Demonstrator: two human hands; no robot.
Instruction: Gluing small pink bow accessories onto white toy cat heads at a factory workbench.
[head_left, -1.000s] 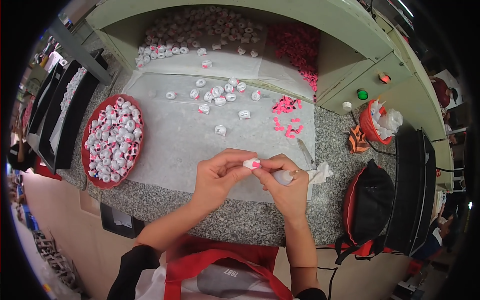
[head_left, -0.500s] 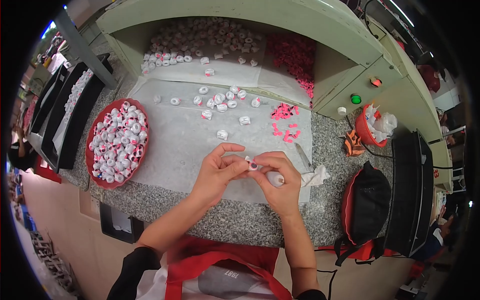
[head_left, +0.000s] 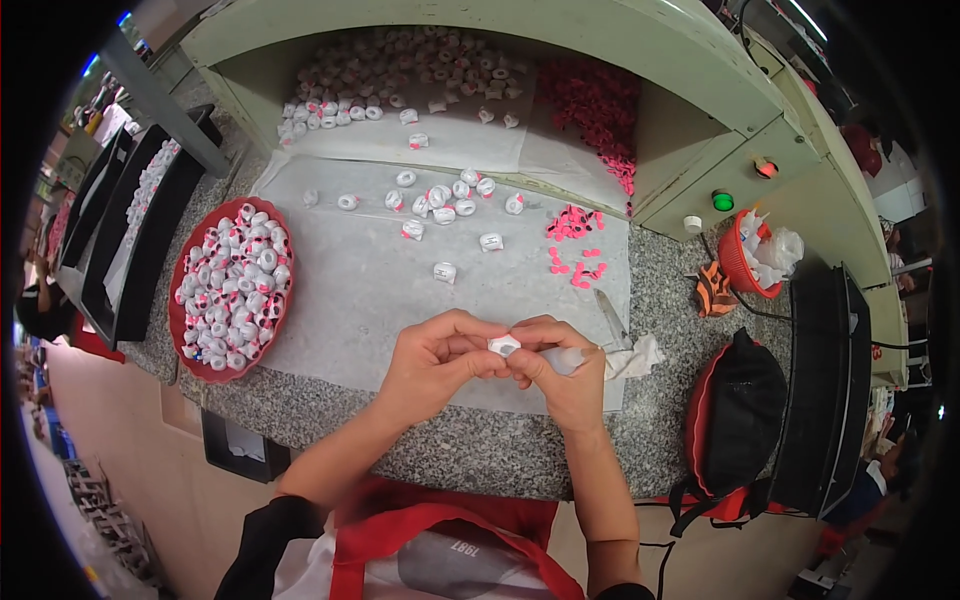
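Observation:
My left hand (head_left: 428,362) is closed, pinching a small white rounded piece (head_left: 503,345) with a grey spot on its face. The fingertips of my right hand (head_left: 572,388) meet it from the other side. Tucked in the right hand is a translucent white rounded object (head_left: 563,359), perhaps a small bottle; the fingers cover most of it. Both hands hover over the near part of a white sheet (head_left: 340,300). Beyond them several loose white pieces (head_left: 440,197) with pink marks lie on the sheet. Small pink pieces (head_left: 573,222) are gathered to their right.
A red scalloped tray (head_left: 288,300) heaped with white-and-pink pieces stands at the left. A pointed blade-like tool (head_left: 611,312) and crumpled tissue (head_left: 637,357) lie right of my hands. Farther right are a red basket (head_left: 733,262) and a black bag (head_left: 742,410). A pale green cabinet (head_left: 690,180) rises behind.
My hands have drawn closer together around the white piece. It has been turned: its pink-and-dark side showed before, and now a white face with a grey spot does.

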